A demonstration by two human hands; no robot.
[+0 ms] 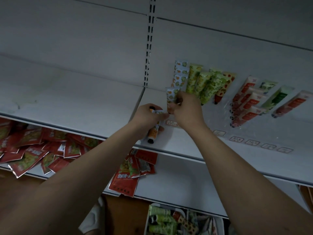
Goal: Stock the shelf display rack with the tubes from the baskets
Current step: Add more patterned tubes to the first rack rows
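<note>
My right hand pinches an orange-patterned tube standing upright at the left end of the clear display rack on the white shelf. My left hand grips two more orange-patterned tubes, black caps pointing down and up, just left of the right hand. Behind stand orange tubes, green tubes, a strawberry tube and red-white tubes. A basket with several green and spotted tubes sits at the bottom.
Red snack packets lie heaped on the lower shelf at left and centre. Price labels line the rack's front. A slotted upright post divides the back panel. The left shelf section is bare.
</note>
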